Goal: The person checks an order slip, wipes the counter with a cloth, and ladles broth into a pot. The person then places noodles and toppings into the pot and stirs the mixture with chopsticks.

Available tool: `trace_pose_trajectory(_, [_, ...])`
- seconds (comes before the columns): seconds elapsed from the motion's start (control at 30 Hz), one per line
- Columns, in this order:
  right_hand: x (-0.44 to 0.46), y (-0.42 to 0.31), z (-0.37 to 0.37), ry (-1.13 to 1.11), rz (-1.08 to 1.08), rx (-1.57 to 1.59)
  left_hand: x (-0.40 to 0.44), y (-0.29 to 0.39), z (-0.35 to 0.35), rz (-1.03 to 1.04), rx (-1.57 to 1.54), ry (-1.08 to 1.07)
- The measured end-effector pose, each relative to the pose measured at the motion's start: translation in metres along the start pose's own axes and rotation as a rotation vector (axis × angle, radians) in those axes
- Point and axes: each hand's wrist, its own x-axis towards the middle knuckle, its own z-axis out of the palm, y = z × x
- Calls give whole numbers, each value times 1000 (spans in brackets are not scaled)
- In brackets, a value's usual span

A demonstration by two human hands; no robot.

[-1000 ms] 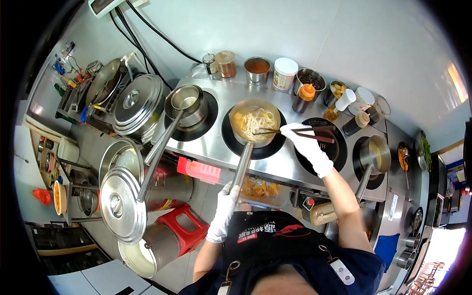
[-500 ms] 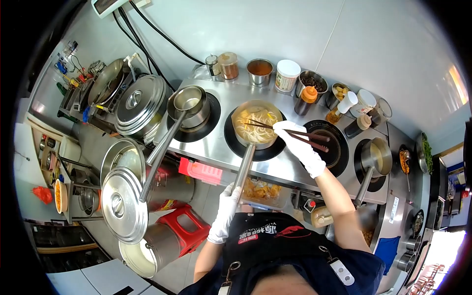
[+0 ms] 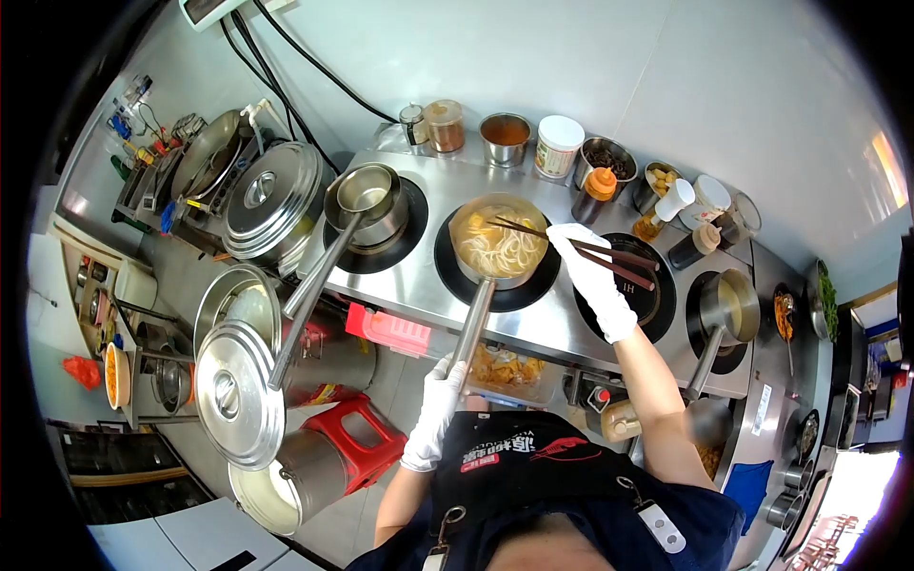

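White-gloved, my left hand (image 3: 440, 400) is closed around the long metal handle of a saucepan (image 3: 479, 319). The pan stands on a round black burner (image 3: 446, 269) in the middle of the steel counter. Pale noodles (image 3: 500, 249) lie in broth inside it, with some yellow pieces at the upper left. My right hand (image 3: 588, 276), also gloved, grips a pair of dark chopsticks (image 3: 628, 263). Their tips reach over the pan near its upper part, at the yellow pieces; whether they touch the broth is hard to see.
A second saucepan (image 3: 367, 205) sits on the left burner, another pan (image 3: 730, 303) on the right one. Seasoning tubs and a squeeze bottle (image 3: 595, 193) line the wall. Lidded pots (image 3: 271, 195) and a red stool (image 3: 357, 443) are at the left.
The chopsticks have shifted up and to the right, with my right hand. The noodles have gathered lower in the pan. My left hand stays on the handle.
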Motion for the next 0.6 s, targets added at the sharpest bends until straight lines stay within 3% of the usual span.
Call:
trace_pose_trajectory(0.3, [7, 36, 32, -76, 74, -24, 4, -7, -2, -2, 54, 19])
trace_pose_trajectory(0.6, [9, 27, 29, -112, 96, -64, 3, -4, -2, 4, 46, 15])
